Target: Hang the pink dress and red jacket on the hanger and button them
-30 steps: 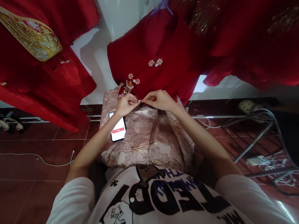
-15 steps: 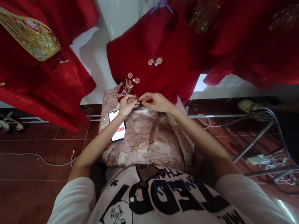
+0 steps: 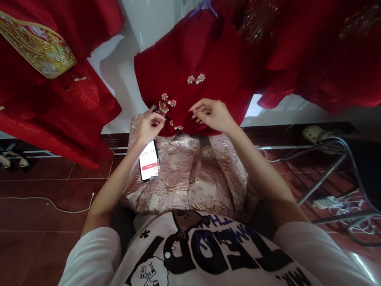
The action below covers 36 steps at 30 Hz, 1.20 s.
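Observation:
A red velvet garment (image 3: 224, 79) hangs in front of me, its lower edge over the pink brocade cloth (image 3: 193, 170) on my lap. Jewelled flower ornaments (image 3: 196, 79) decorate the velvet, with a tasselled one (image 3: 162, 107) lower left and a small beaded one (image 3: 176, 126) between my hands. My left hand (image 3: 149, 127) is beside the tassel, thumb and forefinger closing together; what they hold is too small to make out. Above the velvet on the right, my right hand (image 3: 213, 114) is closed in a pinch, with anything in its fingertips not discernible.
A phone (image 3: 149, 161) with a lit screen lies on the brocade, left of centre. Red garments (image 3: 69, 101) hang to both sides. At right stand a metal-framed chair (image 3: 355, 174), tangled white cables (image 3: 347, 207) and a clog (image 3: 313, 135). A cable (image 3: 56, 205) crosses the tiled floor at left.
My hands have come apart from where they met at the velvet's lower edge. The right moved up and right, the left moved left and slightly up. The small beaded ornament now shows.

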Available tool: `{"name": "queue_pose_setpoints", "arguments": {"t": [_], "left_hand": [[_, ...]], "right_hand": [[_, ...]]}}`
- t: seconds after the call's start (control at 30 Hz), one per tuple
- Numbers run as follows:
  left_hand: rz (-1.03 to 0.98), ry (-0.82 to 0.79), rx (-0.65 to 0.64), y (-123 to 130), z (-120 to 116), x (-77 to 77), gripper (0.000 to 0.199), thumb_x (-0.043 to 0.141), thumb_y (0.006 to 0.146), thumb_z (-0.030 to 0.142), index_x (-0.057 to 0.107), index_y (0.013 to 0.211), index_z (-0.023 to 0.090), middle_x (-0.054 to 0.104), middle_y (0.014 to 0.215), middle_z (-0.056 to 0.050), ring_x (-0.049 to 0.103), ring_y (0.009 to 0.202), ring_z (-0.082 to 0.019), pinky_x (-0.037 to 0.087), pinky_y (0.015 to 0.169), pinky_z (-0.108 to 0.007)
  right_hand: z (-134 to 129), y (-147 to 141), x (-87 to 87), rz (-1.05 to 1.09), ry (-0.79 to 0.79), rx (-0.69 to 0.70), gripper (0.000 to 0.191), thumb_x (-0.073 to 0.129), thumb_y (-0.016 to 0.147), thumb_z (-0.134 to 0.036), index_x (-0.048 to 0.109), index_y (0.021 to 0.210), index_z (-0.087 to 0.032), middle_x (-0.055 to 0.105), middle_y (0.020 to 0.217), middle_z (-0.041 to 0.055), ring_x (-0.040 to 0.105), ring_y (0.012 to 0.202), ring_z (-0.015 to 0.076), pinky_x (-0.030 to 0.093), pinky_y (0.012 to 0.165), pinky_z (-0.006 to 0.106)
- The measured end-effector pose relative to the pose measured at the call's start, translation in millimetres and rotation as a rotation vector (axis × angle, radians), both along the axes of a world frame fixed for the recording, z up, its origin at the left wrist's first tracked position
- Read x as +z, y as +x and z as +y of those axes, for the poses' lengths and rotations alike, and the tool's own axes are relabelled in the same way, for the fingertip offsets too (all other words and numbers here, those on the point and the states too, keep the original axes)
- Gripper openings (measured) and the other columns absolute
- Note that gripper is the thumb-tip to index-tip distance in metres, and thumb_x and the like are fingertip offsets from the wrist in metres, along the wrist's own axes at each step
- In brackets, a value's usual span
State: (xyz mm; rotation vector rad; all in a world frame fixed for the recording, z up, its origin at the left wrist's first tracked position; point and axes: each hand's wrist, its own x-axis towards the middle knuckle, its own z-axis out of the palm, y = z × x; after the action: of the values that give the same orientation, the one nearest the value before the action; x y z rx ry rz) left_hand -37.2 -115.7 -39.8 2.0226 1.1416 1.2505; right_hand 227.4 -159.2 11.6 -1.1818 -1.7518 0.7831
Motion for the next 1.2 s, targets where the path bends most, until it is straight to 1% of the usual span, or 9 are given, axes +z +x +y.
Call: {"name": "queue_pose_setpoints", "arguments": {"t": [0.1, 0.23, 0.37, 0.5, 0.57, 0.83, 0.93, 1.07, 1.2], "left_hand": [[0.108, 0.002, -0.082, 6.7, -2.9, -6.7, 0.009, 0.070, 0.087, 0.016, 0.078, 0.088, 0.020, 0.071, 0.097, -0.008, 0.067, 0.092, -0.021, 0.056, 0.085, -0.032], [0.258, 0.055, -0.042, 16.9, -5.7, -17.9, 0.015, 0.077, 0.084, 0.011, 0.077, 0.094, 0.022, 0.065, 0.106, -0.008, 0.061, 0.111, -0.030, 0.047, 0.109, -0.048], [0.359, 0.158, 0.003, 20.2, -10.0, -20.1, 0.017, 0.081, 0.085, 0.015, 0.075, 0.099, 0.022, 0.061, 0.111, -0.009, 0.057, 0.113, -0.032, 0.046, 0.106, -0.047], [0.360, 0.172, 0.000, 19.6, -13.3, -16.8, 0.015, 0.084, 0.085, 0.017, 0.072, 0.094, 0.021, 0.062, 0.110, -0.009, 0.058, 0.113, -0.032, 0.047, 0.103, -0.045], [0.347, 0.152, 0.002, 19.6, -13.5, -15.6, 0.016, 0.084, 0.084, 0.017, 0.070, 0.090, 0.021, 0.064, 0.107, -0.008, 0.059, 0.111, -0.032, 0.047, 0.101, -0.044], [0.169, 0.049, -0.030, 25.2, -18.0, -18.9, 0.018, 0.077, 0.085, 0.012, 0.064, 0.077, 0.021, 0.072, 0.087, -0.003, 0.068, 0.086, -0.022, 0.053, 0.087, -0.033], [0.036, -0.063, -0.034, 29.1, -18.0, -24.0, 0.017, 0.075, 0.085, 0.009, 0.064, 0.078, 0.020, 0.074, 0.085, -0.002, 0.072, 0.083, -0.019, 0.056, 0.084, -0.030], [-0.153, -0.247, -0.022, 32.1, -11.6, -30.1, 0.019, 0.081, 0.077, 0.010, 0.065, 0.083, 0.018, 0.076, 0.083, -0.002, 0.074, 0.081, -0.018, 0.058, 0.079, -0.028], [-0.200, -0.339, -0.044, 31.8, -6.8, -30.6, 0.018, 0.084, 0.074, 0.013, 0.068, 0.081, 0.016, 0.077, 0.083, -0.003, 0.075, 0.082, -0.018, 0.059, 0.080, -0.028]], "right_hand": [[0.1, -3.3, -3.6, -0.007, -0.015, 0.002, 0.021, 0.062, 0.093, -0.027, 0.071, 0.107, -0.013, 0.076, 0.087, 0.0081, 0.073, 0.071, 0.0164, 0.063, 0.069, 0.032], [3.1, -2.9, -10.5, -0.051, -0.075, 0.036, 0.020, 0.068, 0.090, -0.032, 0.072, 0.101, -0.015, 0.077, 0.086, 0.0076, 0.074, 0.076, 0.0185, 0.065, 0.074, 0.035], [4.7, -5.5, -18.4, -0.081, -0.153, 0.056, 0.012, 0.071, 0.086, -0.020, 0.070, 0.097, -0.016, 0.079, 0.094, 0.0085, 0.077, 0.090, 0.0215, 0.066, 0.090, 0.042], [0.5, -18.4, -26.3, -0.097, -0.175, 0.104, 0.022, 0.077, 0.082, -0.016, 0.064, 0.100, -0.018, 0.079, 0.099, 0.0099, 0.078, 0.097, 0.0229, 0.064, 0.097, 0.044], [-1.9, -24.3, -28.9, -0.107, -0.158, 0.102, 0.027, 0.080, 0.080, -0.016, 0.062, 0.099, -0.019, 0.079, 0.100, 0.0097, 0.077, 0.099, 0.0235, 0.063, 0.099, 0.044], [-7.1, -28.4, -24.1, -0.112, -0.192, 0.109, 0.018, 0.071, 0.086, -0.012, 0.064, 0.101, -0.017, 0.078, 0.098, 0.0100, 0.077, 0.096, 0.0229, 0.063, 0.094, 0.040], [-8.9, -30.4, -23.2, -0.113, -0.210, 0.114, 0.020, 0.071, 0.086, -0.011, 0.064, 0.103, -0.016, 0.078, 0.098, 0.0105, 0.077, 0.095, 0.0222, 0.063, 0.094, 0.039], [-8.9, -32.1, -25.1, -0.096, -0.207, 0.104, 0.022, 0.071, 0.084, -0.011, 0.064, 0.105, -0.016, 0.079, 0.100, 0.0108, 0.077, 0.096, 0.0221, 0.063, 0.095, 0.039], [-6.6, -30.4, -27.7, -0.089, -0.203, 0.126, 0.022, 0.070, 0.085, -0.015, 0.064, 0.107, -0.017, 0.079, 0.102, 0.0101, 0.077, 0.098, 0.0224, 0.063, 0.096, 0.041]]}}
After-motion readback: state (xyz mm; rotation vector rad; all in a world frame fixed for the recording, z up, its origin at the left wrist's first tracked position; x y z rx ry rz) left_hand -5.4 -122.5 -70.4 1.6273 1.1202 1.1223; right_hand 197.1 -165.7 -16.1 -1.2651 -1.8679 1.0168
